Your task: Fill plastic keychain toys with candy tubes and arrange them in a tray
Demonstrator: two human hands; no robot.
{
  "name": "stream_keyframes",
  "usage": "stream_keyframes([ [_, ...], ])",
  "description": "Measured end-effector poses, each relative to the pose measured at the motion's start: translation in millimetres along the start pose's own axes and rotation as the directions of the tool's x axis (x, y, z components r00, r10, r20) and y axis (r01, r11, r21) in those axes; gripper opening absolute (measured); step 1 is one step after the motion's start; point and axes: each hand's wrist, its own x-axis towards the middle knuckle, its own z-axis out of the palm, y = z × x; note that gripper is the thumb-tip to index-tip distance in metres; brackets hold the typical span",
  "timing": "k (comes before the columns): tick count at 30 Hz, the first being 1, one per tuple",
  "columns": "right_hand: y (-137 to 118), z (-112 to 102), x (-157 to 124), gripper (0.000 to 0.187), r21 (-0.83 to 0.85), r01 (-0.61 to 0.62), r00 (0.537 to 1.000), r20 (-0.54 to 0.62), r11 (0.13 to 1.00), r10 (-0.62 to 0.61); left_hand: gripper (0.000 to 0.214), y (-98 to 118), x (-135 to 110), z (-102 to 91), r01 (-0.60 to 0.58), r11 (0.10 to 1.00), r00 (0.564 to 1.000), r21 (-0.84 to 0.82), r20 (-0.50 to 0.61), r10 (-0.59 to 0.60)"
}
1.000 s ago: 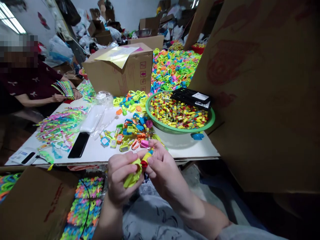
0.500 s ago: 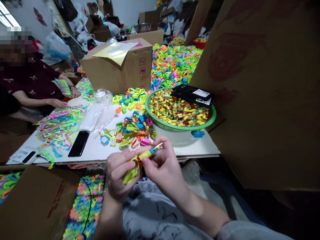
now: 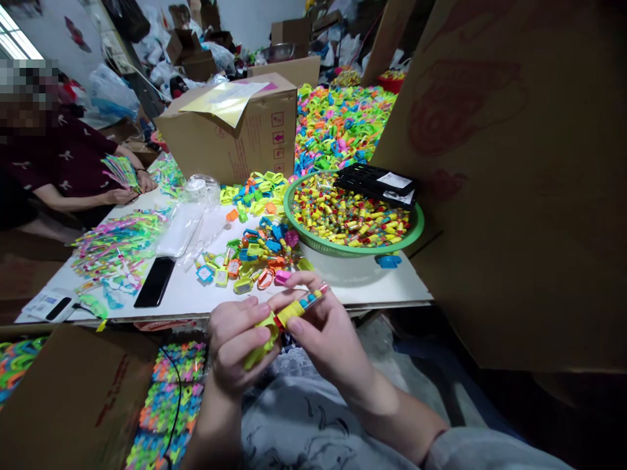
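In front of my body, near the table's front edge, both hands meet. My left hand (image 3: 236,343) is closed around a yellow-green plastic toy watch (image 3: 255,354), mostly hidden by the fingers. Between the thumb and fingers of my right hand (image 3: 337,349) is a small clear tube (image 3: 309,301) of coloured balls with a yellow band and a red end. The tube slants up to the right, and its red end is against the toy watch; whether it sits inside cannot be seen. Just beyond lies a pile of coloured toy watches (image 3: 257,251).
A green basket (image 3: 318,245) of similar tubes stands behind my right hand, a black tray (image 3: 375,183) on it. A cardboard box (image 3: 230,140), a black phone (image 3: 155,282) and colourful strips (image 3: 115,245) share the table. At left, a person (image 3: 73,156) holds strips. Tall cardboard (image 3: 490,196) flanks the right.
The tube has tilted and shifted slightly right in my right hand, showing more blue balls. My left hand keeps its hold. The other person's nearer hand has moved toward the held strips.
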Motion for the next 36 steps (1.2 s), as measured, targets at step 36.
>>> stream_keyframes([
  [36, 5, 6, -29, 0.027, 0.103, 0.006, 0.994, -0.107, 0.995, 0.005, 0.023, 21, 9, 5.5, -0.201, 0.978, 0.980, -0.055, 0.000, 0.201],
])
